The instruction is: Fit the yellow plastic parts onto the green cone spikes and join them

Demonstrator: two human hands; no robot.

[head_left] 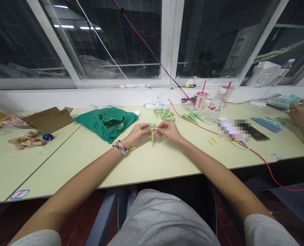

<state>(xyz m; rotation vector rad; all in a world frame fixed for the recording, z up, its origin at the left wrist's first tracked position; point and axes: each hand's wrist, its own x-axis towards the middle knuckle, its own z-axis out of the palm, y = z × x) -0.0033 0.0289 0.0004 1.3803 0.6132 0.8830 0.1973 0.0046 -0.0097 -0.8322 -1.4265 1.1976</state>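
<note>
Just above the pale green table [167, 160], the left hand [140, 131] closes its fingers [148, 127] around a slim green plastic spike [152, 136] (likely light and stiff, easiest held at its wide top) while the right hand [168, 131] pinches a tiny yellow part [156, 130] at the spike's top.

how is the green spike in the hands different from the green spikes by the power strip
The held green spike is alone, while the green spikes by the power strip are grouped. The held one points down between the left hand and right hand; the others lie on the table. All taper to a point.
</note>
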